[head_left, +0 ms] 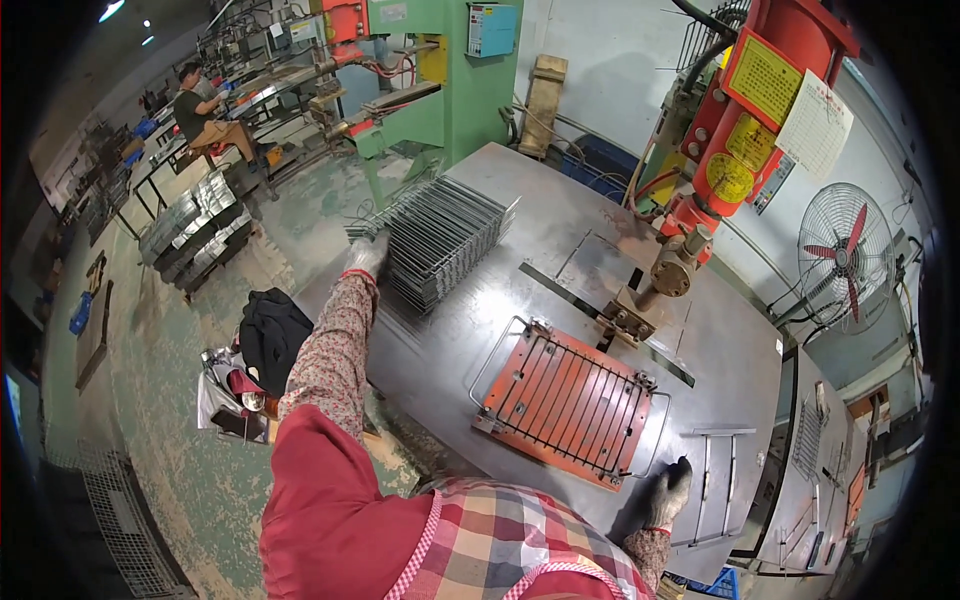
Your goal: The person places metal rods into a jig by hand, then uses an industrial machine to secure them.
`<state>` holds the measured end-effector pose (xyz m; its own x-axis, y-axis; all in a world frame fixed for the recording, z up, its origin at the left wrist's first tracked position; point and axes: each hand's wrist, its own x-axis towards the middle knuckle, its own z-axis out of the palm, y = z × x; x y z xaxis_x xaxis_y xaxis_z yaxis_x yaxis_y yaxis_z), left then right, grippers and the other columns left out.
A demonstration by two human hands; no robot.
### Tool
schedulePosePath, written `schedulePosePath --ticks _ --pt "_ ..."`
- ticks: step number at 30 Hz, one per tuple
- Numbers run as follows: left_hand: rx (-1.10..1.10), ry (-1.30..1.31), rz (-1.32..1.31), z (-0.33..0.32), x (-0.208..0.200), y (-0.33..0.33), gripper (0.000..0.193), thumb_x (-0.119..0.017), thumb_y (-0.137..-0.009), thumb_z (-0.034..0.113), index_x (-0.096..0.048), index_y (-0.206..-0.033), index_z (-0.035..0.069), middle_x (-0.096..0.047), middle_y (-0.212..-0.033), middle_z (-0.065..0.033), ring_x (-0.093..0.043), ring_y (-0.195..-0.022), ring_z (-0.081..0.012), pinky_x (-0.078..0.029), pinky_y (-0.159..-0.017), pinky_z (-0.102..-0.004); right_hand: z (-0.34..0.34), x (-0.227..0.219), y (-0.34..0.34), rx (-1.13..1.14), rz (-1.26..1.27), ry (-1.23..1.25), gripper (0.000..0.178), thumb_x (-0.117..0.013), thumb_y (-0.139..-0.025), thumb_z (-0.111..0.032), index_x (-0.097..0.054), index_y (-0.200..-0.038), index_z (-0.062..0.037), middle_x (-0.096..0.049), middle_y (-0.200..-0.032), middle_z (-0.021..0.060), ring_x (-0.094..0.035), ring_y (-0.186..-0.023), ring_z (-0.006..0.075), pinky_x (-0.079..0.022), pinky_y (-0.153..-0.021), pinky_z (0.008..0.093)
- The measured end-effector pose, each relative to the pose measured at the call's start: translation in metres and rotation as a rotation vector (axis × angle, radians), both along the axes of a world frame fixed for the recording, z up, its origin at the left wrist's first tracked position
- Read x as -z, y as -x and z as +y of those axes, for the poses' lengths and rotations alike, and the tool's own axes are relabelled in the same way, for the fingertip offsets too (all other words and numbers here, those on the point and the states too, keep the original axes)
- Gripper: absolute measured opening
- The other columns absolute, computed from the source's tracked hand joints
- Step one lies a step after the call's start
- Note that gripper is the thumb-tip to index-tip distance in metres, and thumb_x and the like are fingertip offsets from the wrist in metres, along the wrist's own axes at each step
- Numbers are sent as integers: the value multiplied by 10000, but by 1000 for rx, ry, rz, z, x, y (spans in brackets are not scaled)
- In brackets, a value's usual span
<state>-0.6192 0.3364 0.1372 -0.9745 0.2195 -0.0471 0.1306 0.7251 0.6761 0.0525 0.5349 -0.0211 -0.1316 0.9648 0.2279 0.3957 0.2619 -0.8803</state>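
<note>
My left hand [367, 256], in a pale work glove, reaches out to the near left corner of a tall stack of dark wire racks [440, 235]. Its fingers close on the rack wires at the stack's edge. In front of me a wire rack [560, 400] with parallel bars lies on an orange fixture plate [520, 415], between small clamps, with a wire loop out at each end. My right hand [668, 495], gloved with dark fingertips, is low over the table beside the right loop. Its fingers are drawn together, and whatever may be in them is hidden.
A red press head [725, 180] with a metal electrode [672, 272] stands over the grey metal table [440, 385]. Two crossbarred rods [715, 480] lie at right. Beyond are a fan [848, 250], a green machine [480, 90], bundled metal parts [200, 225] and a seated person [205, 115].
</note>
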Motion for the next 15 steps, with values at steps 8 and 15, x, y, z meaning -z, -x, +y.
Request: schedulePosePath --ticks 8,15 --pt "385 -290 -241 -29 -8 -81 481 -562 -832 462 -608 -883 -15 -591 -671 -96 -548 -526 -189 -443 -464 -333 -4 -24 10 28 10 121 411 -506 -838 19 -446 -1244 29 -537 -1180 137 -534 -1064 214 -410 -945 318" --pt "903 217 -493 3 -18 -191 477 -534 -840 488 -594 -906 20 -600 -712 -96 -562 -509 -148 -450 -450 -292 -19 -68 81 99 529 600 432 -509 -880 -91 -382 -1286 -15 -568 -976 116 -581 -674 166 -495 -561 282"
